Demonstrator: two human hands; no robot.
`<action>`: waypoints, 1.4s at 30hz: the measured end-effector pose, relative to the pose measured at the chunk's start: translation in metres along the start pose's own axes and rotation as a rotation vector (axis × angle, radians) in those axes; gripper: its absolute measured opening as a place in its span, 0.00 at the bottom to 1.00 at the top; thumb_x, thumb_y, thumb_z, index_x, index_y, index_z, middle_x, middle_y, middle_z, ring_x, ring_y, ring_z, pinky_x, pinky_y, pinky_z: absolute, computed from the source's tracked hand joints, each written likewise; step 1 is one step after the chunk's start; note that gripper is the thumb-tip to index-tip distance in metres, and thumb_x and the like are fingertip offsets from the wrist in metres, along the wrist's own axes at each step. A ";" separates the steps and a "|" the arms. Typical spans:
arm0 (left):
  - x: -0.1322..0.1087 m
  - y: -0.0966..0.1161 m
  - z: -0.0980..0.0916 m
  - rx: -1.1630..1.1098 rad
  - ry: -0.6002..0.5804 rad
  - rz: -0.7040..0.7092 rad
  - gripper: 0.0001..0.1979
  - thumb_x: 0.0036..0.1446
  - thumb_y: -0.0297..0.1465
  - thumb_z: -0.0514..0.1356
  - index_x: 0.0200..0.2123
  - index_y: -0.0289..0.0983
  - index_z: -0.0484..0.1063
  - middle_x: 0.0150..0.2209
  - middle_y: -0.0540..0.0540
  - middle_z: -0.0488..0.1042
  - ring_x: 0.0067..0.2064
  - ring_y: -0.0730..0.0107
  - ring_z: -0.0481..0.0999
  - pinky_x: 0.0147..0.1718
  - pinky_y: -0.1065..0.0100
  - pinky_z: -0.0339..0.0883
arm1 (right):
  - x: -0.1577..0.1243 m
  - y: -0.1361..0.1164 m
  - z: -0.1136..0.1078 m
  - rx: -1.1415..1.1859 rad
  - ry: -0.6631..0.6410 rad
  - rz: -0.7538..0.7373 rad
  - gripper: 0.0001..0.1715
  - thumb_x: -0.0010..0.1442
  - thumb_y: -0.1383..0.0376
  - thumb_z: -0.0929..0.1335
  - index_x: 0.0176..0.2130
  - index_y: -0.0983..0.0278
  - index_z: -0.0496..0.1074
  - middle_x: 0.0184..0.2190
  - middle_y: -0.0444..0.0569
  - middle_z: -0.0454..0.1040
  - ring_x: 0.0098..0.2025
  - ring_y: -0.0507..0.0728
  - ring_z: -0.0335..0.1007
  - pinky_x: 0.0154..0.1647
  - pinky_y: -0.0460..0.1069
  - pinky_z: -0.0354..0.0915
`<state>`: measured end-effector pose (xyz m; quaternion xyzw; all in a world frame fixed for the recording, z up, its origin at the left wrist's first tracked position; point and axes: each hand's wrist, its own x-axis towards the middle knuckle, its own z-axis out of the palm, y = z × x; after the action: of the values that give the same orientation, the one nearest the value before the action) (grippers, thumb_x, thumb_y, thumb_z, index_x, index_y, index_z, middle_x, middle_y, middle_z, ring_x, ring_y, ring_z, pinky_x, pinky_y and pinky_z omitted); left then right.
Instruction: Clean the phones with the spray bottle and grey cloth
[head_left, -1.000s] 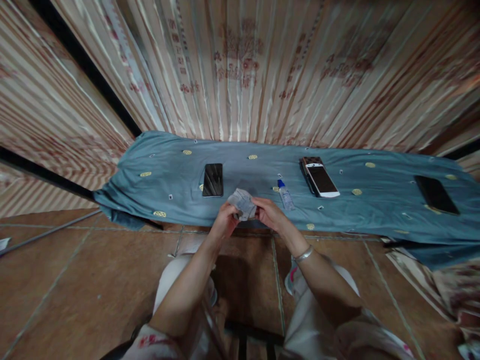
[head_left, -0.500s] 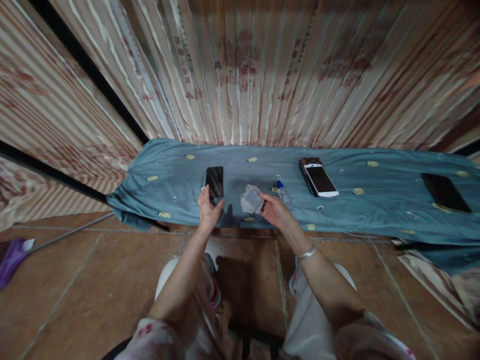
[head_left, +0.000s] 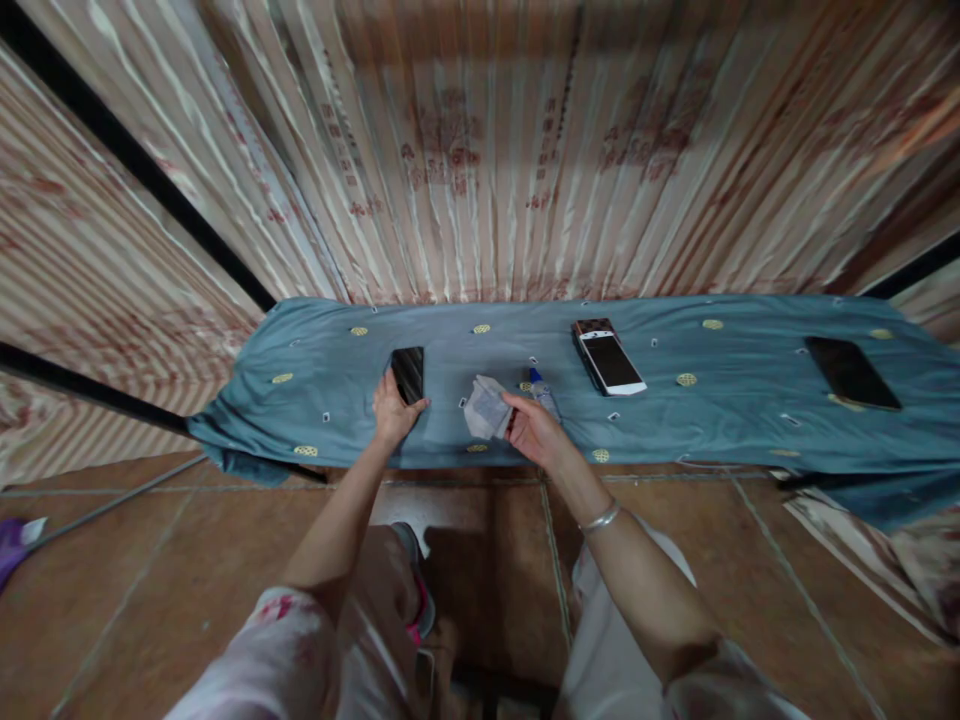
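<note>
Left hand [head_left: 394,412]: at the left phone [head_left: 409,374], which lies left of frame centre on the tabletop [head_left: 712,430]. Fingers apart around its lower end; whether they clamp it cannot be told. Right hand [head_left: 537,432]: fingers clamped on the right edge of the cloth [head_left: 486,408], mid-frame. Bottle [head_left: 545,394]: just above this hand. White phone [head_left: 612,361]: right of centre. Dark phone [head_left: 853,372]: far right
</note>
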<state>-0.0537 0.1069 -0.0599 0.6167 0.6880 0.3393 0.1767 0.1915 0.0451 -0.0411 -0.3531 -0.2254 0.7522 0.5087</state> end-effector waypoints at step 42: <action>-0.130 0.067 0.033 -0.603 -0.345 0.165 0.54 0.38 0.30 0.71 0.68 0.38 0.50 0.63 0.34 0.63 0.66 0.47 0.61 0.64 0.49 0.52 | 0.011 -0.024 -0.005 0.319 0.278 -0.014 0.24 0.70 0.59 0.55 0.30 0.60 0.72 0.24 0.46 0.77 0.34 0.55 0.76 0.46 0.53 0.74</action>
<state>0.0400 -0.0099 -0.0596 0.6386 0.4648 0.4309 0.4364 0.2070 0.0644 -0.0308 -0.3670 -0.0335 0.7188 0.5895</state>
